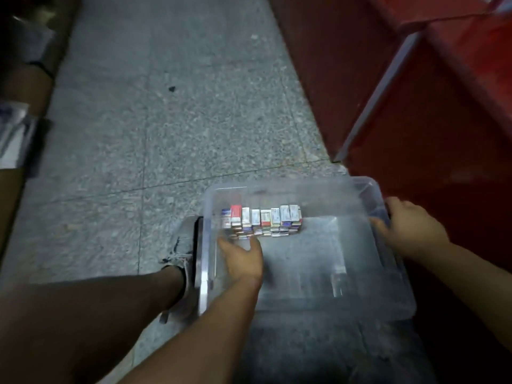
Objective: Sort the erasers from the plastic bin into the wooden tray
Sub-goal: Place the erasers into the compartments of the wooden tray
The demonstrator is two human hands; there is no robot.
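A clear plastic bin [399, 286] sits on the grey floor in front of me. Stacked rows of small boxed erasers [261, 221] stand against its far wall, left of centre. My left hand [243, 259] is inside the bin, fingers spread and reaching at the near side of the eraser stack, thumb and fingertips touching the lowest boxes. My right hand [410, 228] grips the bin's right rim, fingers curled over the edge. No wooden tray is in view.
A red cabinet or counter [429, 112] rises at the right, close behind the bin. My left leg and grey shoe [184, 253] press against the bin's left wall. Dark furniture and papers [13, 134] line the left edge. Grey speckled floor tiles [166, 120] stretch ahead.
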